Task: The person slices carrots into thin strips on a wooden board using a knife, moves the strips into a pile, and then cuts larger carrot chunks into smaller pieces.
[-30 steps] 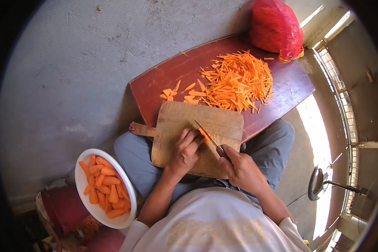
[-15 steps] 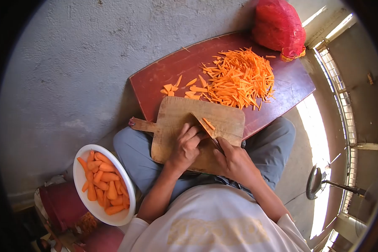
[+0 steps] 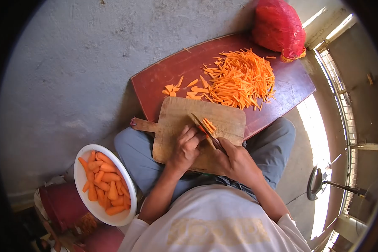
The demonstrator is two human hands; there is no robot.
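A wooden cutting board [image 3: 174, 113] with a short handle lies across my lap. My right hand [image 3: 238, 159] is closed around the handle of a knife [image 3: 210, 135], its blade slanting up and to the left over the board. Beside the blade, my left hand [image 3: 186, 147] presses down with curled fingers on a carrot piece [image 3: 203, 129]; only a bit of orange shows, the rest being hidden by the fingers and blade. Several cut carrot sticks [image 3: 209, 124] lie just right of the blade.
A heap of carrot sticks [image 3: 243, 80] and some carrot slices [image 3: 170, 89] rest on the red table [image 3: 155, 80] ahead. The red mesh sack [image 3: 278, 27] stands at its far right. On my left, a white basin [image 3: 133, 195] holds peeled carrots [image 3: 107, 180].
More carrot sticks now lie to the right of the blade. The knife has tilted slightly, and orange shows beside it. Both hands stay in nearly the same place.
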